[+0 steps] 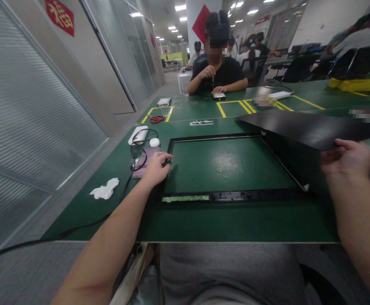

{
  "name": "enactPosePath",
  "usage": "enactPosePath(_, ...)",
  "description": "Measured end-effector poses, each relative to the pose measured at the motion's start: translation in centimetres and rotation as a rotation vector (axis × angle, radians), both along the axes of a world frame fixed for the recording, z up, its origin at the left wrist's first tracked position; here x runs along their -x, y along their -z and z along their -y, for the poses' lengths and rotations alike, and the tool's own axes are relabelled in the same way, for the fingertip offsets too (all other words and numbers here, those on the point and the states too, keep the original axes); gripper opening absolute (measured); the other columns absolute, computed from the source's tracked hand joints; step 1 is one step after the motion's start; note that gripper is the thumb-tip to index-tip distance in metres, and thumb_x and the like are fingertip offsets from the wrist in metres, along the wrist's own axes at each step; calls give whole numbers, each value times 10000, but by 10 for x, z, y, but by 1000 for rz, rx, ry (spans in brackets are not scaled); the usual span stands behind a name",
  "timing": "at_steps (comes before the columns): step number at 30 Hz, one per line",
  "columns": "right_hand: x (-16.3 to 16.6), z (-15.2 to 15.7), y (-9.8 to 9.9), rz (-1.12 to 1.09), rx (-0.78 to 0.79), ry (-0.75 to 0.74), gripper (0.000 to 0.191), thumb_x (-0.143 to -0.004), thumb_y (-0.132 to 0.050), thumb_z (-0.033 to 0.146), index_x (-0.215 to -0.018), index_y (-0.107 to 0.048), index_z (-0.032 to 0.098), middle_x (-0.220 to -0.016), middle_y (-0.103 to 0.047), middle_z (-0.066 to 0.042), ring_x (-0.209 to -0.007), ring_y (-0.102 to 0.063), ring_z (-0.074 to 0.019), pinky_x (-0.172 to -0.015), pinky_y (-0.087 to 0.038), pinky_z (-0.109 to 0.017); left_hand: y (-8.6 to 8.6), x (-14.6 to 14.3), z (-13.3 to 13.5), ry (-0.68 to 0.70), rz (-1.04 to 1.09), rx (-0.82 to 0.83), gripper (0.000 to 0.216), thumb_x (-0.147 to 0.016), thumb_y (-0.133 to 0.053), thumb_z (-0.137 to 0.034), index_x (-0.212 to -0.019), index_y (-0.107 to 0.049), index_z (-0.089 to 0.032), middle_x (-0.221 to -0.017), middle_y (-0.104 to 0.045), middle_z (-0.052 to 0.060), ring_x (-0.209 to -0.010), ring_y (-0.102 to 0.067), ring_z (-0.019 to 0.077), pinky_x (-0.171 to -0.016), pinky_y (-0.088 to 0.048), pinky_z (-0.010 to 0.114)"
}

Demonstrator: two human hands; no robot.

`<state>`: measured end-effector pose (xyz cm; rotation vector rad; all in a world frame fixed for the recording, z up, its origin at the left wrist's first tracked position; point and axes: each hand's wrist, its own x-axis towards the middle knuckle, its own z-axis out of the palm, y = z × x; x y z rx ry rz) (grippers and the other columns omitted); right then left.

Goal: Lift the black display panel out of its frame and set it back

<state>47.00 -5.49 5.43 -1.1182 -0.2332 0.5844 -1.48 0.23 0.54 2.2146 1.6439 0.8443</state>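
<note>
A black rectangular frame (216, 138) lies flat on the green table (223, 220), with a green circuit strip (185, 198) on its near rail. My left hand (155, 168) rests on the frame's left rail, fingers curled over it. My right hand (346, 159) grips the near edge of a large black panel (302, 127), which is lifted and tilted above the frame's right side.
Left of the frame lie a pink phone (143, 166), a white mouse (154, 142), a white power strip (138, 135), a black cable (77, 228) and a crumpled white cloth (105, 190). Red scissors (156, 119) and small parts (200, 123) lie farther back. A person (218, 70) sits opposite.
</note>
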Motion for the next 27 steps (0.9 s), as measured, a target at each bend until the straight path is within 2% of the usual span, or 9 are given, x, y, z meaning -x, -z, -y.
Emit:
enactPosePath(3, 7, 2, -3, 87, -152, -134, 204, -552, -559, 111, -593, -392, 220, -607, -443, 64, -561, -491, -36, -465, -421, -154, -1, 0, -1, -22, 46, -3, 321, -789, -584, -208, -1084, -701, -160, -1195, -625, 133, -1211, -561, 300, -1104, -413, 488)
enactPosePath(5, 8, 3, -4, 84, -189, -238, 142, -575, -548, 117, -612, -457, 220, -701, -512, 52, -693, -528, -59, -537, -446, -169, 0, -1, -2, -31, 150, 18, 343, -816, -589, -265, -1129, -674, -155, -1197, -637, 134, -1188, -578, 294, -1072, -442, 486)
enactPosePath(7, 8, 3, -4, 64, -190, -327, 101, -594, -540, 131, -622, -495, 217, -785, -552, 42, -774, -530, -70, -566, -447, -165, 2, -3, -3, -40, 316, 45, 385, -834, -589, -312, -1180, -632, -150, -1228, -641, 140, -1173, -597, 279, -1056, -456, 473)
enactPosePath(11, 10, 6, -4, 64, -135, -465, 70, -601, -536, 162, -641, -539, 219, -877, -586, 29, -775, -539, -97, -538, -451, -193, 1, -10, -2, -74, 638, 93, 410, -843, -610, -335, -1212, -574, -159, -1277, -642, 150, -1193, -611, 250, -1076, -440, 439)
enactPosePath(14, 19, 9, -7, 102, -111, -577, 134, -616, -509, 176, -715, -579, 233, -932, -591, 8, -765, -552, -129, -551, -458, -242, -8, -14, 1, -117, 898, 232, 413, -869, -605, -351, -1230, -541, -159, -1266, -647, 159, -1150, -645, 227, -1051, -467, 399)
enactPosePath(17, 31, 12, -13, 122, -81, -676, 224, -645, -461, 213, -819, -598, 243, -966, -590, -28, -776, -564, -167, -569, -455, -291, -19, -12, 4, -69, 1122, 489, 434, -920, -523, -454, -1223, -539, -145, -1143, -692, 162, -1008, -703, 230, -923, -551, 382)
enactPosePath(19, 38, 13, -16, 124, -41, -691, 282, -652, -441, 229, -882, -601, 246, -944, -598, -41, -750, -573, -176, -570, -451, -312, -26, -9, 6, -45, 1179, 607, 443, -935, -477, -482, -1181, -574, -126, -1035, -712, 152, -867, -716, 214, -770, -590, 340)
enactPosePath(22, 41, 13, -16, 115, -1, -708, 321, -636, -452, 209, -918, -600, 256, -889, -613, -35, -713, -580, -173, -572, -449, -322, -31, -8, 9, -51, 1209, 675, 396, -931, -479, -426, -1117, -623, -108, -905, -720, 119, -708, -696, 189, -587, -571, 283)
enactPosePath(27, 33, 10, -8, 64, 62, -835, 347, -625, -466, 163, -934, -590, 261, -928, -606, -32, -749, -578, -163, -614, -443, -311, -32, -12, 10, -92, 1159, 622, 414, -811, -601, -290, -1198, -641, -147, -941, -752, 77, -803, -724, 250, -646, -589, 337)
